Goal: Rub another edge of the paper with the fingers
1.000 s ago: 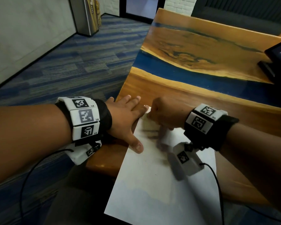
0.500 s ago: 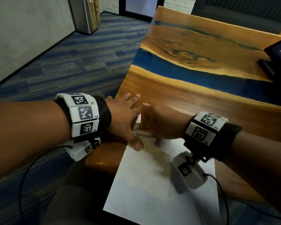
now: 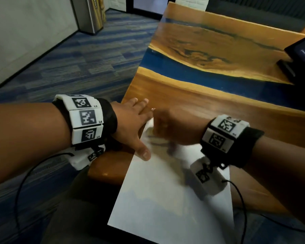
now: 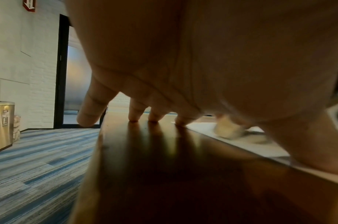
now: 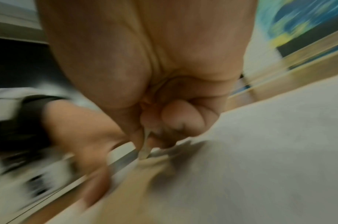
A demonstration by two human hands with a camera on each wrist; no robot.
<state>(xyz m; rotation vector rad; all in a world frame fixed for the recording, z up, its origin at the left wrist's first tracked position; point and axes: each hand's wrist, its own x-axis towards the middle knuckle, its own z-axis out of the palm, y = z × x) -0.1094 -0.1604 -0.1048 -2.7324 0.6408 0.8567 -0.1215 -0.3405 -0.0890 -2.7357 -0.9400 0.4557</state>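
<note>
Paper [image 3: 165,194], a white sheet, lies on the near edge of the wooden table [image 3: 209,103], its near end overhanging toward the person. Compared with a second ago, the right hand [image 3: 171,127] has slid leftward along the sheet's far end until it almost meets the left hand [image 3: 130,124], so the rubbing stroke looks to have reached the far left corner. That right hand is curled tight, pinching a small pale eraser-like piece [image 5: 145,150] between thumb and fingertips and pressing it on the sheet; blur hides its exact shape. The left hand lies flat, fingers spread on the wood, thumb [image 3: 144,153] pinning the paper's left edge
</note>
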